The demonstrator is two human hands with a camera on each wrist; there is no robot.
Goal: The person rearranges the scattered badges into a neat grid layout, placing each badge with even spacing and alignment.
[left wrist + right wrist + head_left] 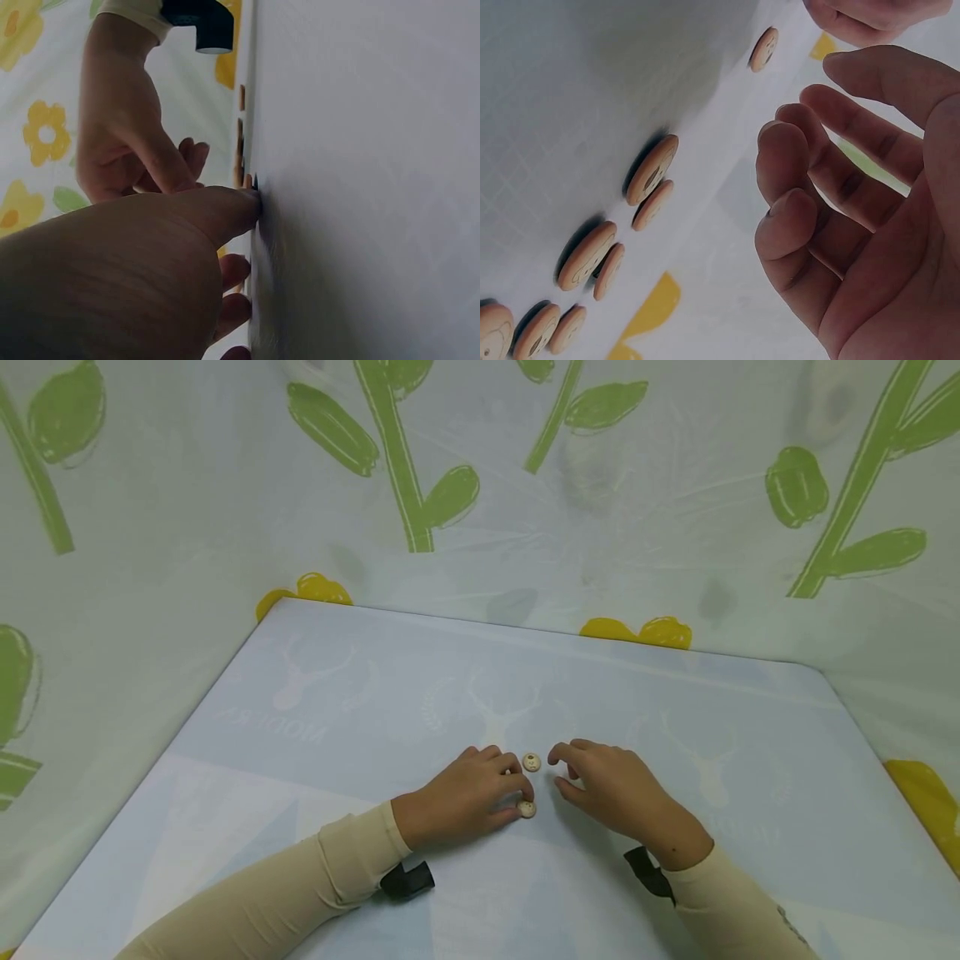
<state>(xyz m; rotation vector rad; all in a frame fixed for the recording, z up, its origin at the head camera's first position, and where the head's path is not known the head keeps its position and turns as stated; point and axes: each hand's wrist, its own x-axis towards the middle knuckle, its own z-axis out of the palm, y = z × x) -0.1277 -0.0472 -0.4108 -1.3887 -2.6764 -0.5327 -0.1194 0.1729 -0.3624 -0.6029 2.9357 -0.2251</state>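
Note:
A small round wooden disc (527,809) with dark markings lies at the fingertips of my left hand (465,797), whose thumb and index finger pinch it at the tabletop. In the left wrist view the thumb of the left hand (150,255) covers most of that spot, with a thin disc edge (247,181) showing beside its tip. Another wooden disc (532,762) lies flat just beyond, between the two hands. My right hand (611,785) hovers to the right of it, fingers loosely bent; the right wrist view shows this hand (870,172) holding nothing.
Several wooden discs with drawn faces, such as one disc (652,170), lie on the table in the right wrist view. The pale patterned table (300,710) meets a white cloth (525,560) with green plants and yellow flowers. Dark wrist devices (407,881) sit at both cuffs.

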